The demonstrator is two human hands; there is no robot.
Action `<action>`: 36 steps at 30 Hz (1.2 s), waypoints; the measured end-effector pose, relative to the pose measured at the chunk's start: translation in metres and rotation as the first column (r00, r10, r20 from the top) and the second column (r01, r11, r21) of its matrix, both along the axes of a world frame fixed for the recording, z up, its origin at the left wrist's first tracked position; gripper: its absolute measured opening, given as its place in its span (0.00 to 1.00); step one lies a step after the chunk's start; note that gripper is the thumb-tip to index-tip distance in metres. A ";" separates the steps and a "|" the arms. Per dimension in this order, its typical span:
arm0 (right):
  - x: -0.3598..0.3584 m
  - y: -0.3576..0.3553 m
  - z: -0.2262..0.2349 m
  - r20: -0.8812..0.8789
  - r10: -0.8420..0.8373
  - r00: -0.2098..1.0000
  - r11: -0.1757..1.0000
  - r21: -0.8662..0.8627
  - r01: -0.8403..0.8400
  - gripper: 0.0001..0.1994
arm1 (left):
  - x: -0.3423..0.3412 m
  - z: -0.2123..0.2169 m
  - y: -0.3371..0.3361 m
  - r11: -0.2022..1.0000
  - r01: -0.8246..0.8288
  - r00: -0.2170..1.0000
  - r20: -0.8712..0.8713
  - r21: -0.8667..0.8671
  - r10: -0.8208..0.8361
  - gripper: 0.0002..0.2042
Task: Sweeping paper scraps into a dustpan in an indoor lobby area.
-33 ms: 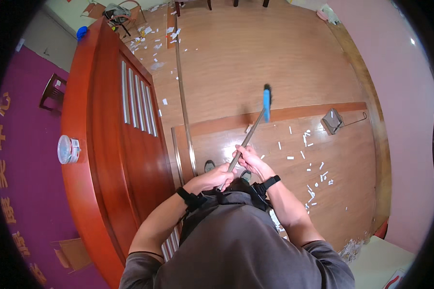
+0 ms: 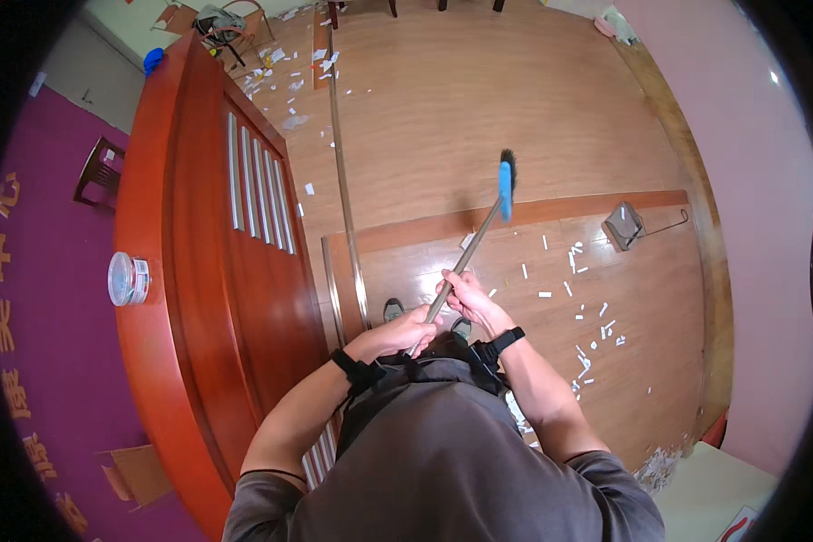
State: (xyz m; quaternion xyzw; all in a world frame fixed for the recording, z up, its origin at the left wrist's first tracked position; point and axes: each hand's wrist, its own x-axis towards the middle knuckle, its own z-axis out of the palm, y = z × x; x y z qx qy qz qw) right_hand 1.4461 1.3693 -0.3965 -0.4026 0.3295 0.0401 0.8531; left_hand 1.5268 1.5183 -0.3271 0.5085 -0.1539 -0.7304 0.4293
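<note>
Both my hands are closed around the long handle of a broom (image 2: 505,191). My left hand (image 2: 405,331) grips it low, close to my waist. Farther along the handle, my right hand (image 2: 466,296) holds it. The handle slants away to the right, ending in a blue head with dark bristles. That head is over the wooden floor, just by a reddish-brown floor strip (image 2: 434,227); whether the bristles touch down I cannot tell. White paper scraps (image 2: 584,363) lie scattered on the floor to the right of my hands.
A grey dustpan (image 2: 621,228) with a thin handle lies near the pink right wall (image 2: 750,181). Close on my left stands a tall red wooden counter (image 2: 194,298) carrying a clear tub (image 2: 128,279). More scraps litter the far left floor, near a chair (image 2: 230,27).
The broom's head has shifted slightly right and away from me, and its handle has tilted a little. My hands keep nearly the same place and grip.
</note>
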 end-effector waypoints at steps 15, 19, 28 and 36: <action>-0.008 0.013 -0.008 -0.118 0.036 0.992 0.999 0.031 -0.032 0.15 | -0.012 -0.005 0.012 1.000 -0.012 1.000 -0.003 -0.014 0.012 0.14; -0.003 0.015 -0.002 -0.125 0.121 0.985 0.987 0.121 -0.106 0.15 | -0.010 -0.005 0.022 0.995 -0.099 0.992 -0.081 0.003 0.099 0.14; 0.014 0.020 -0.008 -0.147 0.238 0.960 0.971 0.063 -0.231 0.14 | -0.007 -0.013 0.035 0.995 -0.099 0.995 -0.009 -0.032 0.099 0.14; 0.007 0.031 -0.019 -0.279 0.191 0.941 0.980 0.003 -0.198 0.14 | -0.013 -0.014 0.037 0.991 -0.132 0.991 -0.023 -0.028 0.132 0.12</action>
